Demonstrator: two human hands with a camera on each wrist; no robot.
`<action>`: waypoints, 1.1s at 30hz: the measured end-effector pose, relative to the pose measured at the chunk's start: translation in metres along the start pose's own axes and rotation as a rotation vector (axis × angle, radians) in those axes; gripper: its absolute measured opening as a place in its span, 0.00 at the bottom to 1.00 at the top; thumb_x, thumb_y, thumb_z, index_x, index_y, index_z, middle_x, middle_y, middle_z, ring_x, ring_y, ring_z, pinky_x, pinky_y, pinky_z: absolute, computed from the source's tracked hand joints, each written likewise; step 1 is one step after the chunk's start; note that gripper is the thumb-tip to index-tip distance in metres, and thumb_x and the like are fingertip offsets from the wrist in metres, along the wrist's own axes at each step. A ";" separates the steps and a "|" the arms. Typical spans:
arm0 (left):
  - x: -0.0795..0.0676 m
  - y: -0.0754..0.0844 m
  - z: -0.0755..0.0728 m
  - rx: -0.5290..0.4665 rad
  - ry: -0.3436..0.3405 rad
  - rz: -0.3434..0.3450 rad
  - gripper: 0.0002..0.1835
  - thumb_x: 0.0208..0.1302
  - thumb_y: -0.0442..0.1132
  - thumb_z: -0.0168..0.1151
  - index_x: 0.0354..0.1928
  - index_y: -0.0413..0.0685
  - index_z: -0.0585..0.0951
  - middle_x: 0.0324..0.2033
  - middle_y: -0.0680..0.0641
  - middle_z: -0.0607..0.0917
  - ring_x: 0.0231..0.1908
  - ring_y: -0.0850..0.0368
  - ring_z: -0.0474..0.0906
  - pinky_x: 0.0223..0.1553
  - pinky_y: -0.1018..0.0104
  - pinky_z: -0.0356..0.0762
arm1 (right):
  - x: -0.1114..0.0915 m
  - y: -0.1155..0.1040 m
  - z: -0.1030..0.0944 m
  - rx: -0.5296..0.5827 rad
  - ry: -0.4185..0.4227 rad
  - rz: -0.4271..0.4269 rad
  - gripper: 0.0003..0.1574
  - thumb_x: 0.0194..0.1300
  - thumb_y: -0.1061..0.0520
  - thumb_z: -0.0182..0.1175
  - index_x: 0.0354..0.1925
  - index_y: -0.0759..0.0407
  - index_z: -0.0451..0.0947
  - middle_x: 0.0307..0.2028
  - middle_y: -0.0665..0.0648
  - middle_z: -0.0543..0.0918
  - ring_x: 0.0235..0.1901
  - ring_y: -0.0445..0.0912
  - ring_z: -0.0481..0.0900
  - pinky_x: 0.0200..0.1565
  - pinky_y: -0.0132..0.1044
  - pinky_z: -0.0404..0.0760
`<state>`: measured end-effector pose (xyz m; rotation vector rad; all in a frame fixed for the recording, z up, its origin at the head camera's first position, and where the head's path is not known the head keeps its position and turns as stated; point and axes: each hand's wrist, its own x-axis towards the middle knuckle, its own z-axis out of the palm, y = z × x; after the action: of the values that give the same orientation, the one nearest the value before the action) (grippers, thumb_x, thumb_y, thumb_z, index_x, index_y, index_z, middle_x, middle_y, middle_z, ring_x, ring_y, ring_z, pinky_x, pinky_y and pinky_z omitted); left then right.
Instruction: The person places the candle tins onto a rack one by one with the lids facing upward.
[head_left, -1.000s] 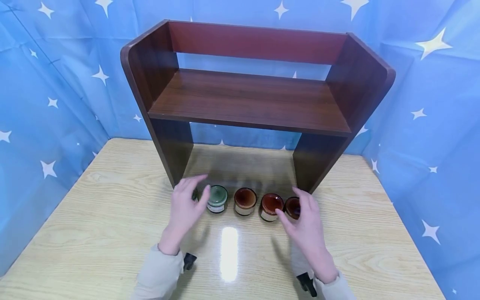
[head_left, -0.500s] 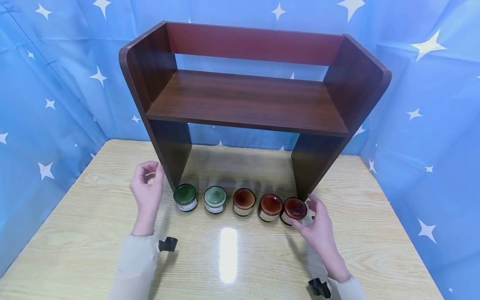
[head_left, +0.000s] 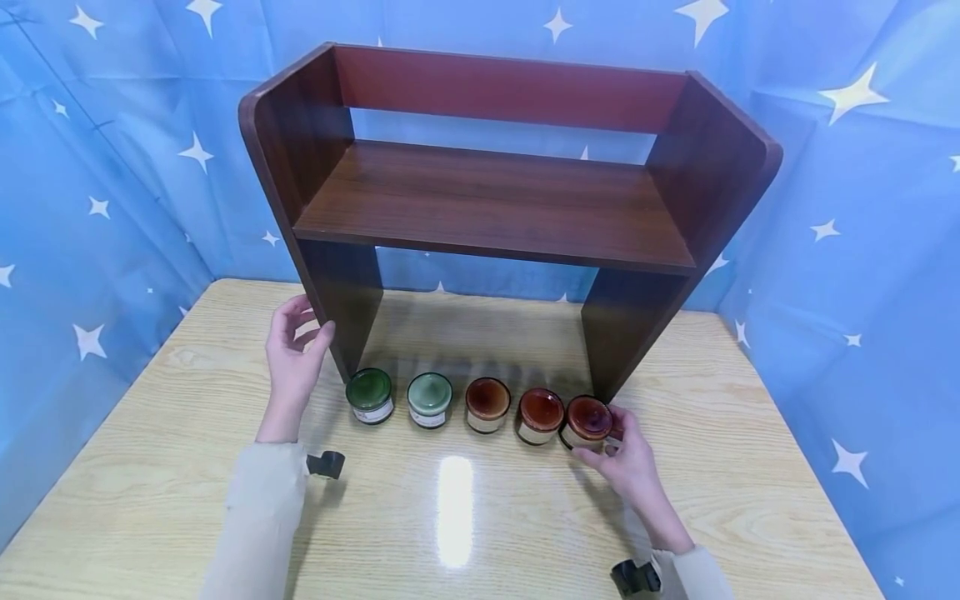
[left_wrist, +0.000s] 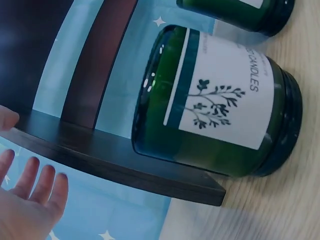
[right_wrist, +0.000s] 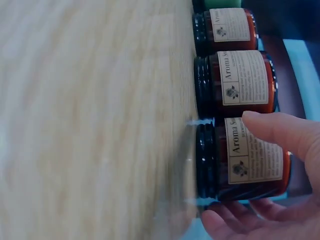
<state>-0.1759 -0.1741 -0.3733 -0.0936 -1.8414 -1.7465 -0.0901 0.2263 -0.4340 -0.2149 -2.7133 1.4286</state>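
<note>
My right hand (head_left: 628,463) holds the dark red candle jar (head_left: 589,419) at the right end of a row. The thumb lies over its paper label (right_wrist: 255,155) in the right wrist view, and the other fingers are at its far side. My left hand (head_left: 295,354) is beside the left side panel of the wooden shelf (head_left: 495,204), fingers loosely bent, holding nothing. In the left wrist view, thumb and fingers stand on either side of the panel's edge; contact cannot be told. Nearest to it is the dark green candle jar (left_wrist: 215,100).
Between the end jars stand a light green jar (head_left: 430,397), an amber jar (head_left: 487,402) and a red-brown jar (head_left: 540,413), at the shelf's front. The right pair nearly touch. A blue starred curtain (head_left: 112,167) hangs behind the wooden table (head_left: 390,517).
My left hand has moved left from beside the green jars to the shelf's left panel. My right hand has shifted right and closed its thumb and fingers on the rightmost jar.
</note>
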 end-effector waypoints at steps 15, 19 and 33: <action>0.006 -0.001 0.005 -0.058 0.010 -0.038 0.18 0.58 0.21 0.56 0.51 0.36 0.75 0.38 0.59 0.78 0.41 0.63 0.74 0.40 0.74 0.75 | 0.009 0.003 0.004 -0.111 -0.008 -0.029 0.44 0.42 0.62 0.74 0.54 0.73 0.64 0.48 0.71 0.76 0.48 0.59 0.74 0.49 0.50 0.72; 0.007 -0.001 0.005 -0.037 -0.002 -0.017 0.19 0.58 0.21 0.56 0.53 0.27 0.71 0.39 0.61 0.79 0.40 0.64 0.75 0.39 0.75 0.76 | 0.010 0.004 0.004 -0.130 0.005 -0.044 0.42 0.41 0.61 0.75 0.52 0.72 0.67 0.46 0.70 0.78 0.46 0.59 0.75 0.48 0.49 0.73; 0.009 0.001 0.005 -0.040 -0.010 -0.002 0.19 0.57 0.20 0.56 0.52 0.23 0.70 0.37 0.60 0.79 0.38 0.63 0.75 0.38 0.76 0.76 | 0.012 0.006 0.002 -0.158 0.024 -0.030 0.39 0.40 0.59 0.75 0.50 0.66 0.68 0.44 0.68 0.79 0.46 0.58 0.76 0.46 0.50 0.73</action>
<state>-0.1847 -0.1725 -0.3683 -0.1163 -1.8146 -1.7869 -0.1020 0.2302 -0.4403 -0.1969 -2.7986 1.1974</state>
